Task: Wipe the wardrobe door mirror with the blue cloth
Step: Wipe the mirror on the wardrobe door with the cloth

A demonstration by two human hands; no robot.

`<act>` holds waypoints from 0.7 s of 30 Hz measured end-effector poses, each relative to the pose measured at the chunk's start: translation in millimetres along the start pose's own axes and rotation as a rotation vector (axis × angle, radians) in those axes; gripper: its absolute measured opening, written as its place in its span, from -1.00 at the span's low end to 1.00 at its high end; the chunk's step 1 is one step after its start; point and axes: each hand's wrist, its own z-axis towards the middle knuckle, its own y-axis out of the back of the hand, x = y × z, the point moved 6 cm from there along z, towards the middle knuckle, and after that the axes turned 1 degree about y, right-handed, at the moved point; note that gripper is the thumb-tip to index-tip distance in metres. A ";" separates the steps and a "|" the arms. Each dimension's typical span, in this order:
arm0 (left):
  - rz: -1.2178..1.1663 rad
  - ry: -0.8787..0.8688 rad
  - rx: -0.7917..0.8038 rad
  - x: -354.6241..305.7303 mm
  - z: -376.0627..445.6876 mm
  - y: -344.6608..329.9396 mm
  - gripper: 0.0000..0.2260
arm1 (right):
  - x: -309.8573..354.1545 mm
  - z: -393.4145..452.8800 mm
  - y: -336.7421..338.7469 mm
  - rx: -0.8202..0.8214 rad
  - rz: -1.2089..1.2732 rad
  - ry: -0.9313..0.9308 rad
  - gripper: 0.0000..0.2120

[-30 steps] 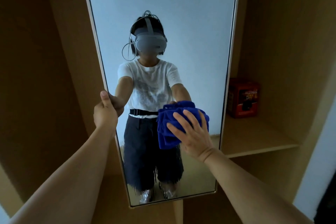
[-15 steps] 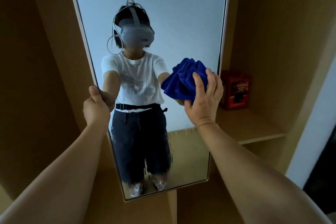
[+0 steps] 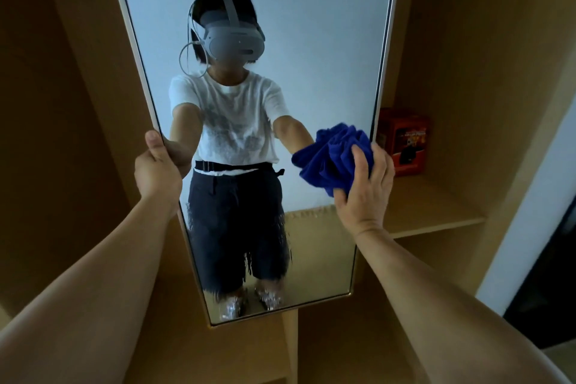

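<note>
Right hand (image 3: pixel 363 193) grip (fingertips hidden): blue cloth (image 3: pixel 332 156)

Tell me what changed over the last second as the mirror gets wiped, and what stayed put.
The right hand carried the blue cloth up and to the right across the mirror, from beside the reflected waist to the glass's right edge, near the red box. Its fingers went from spread flat to curled around the bunched cloth. The left hand stayed gripping the door's left edge; the box stayed on its shelf.
</note>
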 end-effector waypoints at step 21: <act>-0.024 0.088 0.039 27.3 -26.0 -1.5 -0.50 | 55.4 -79.8 -40.6 0.113 -0.140 0.628 -0.42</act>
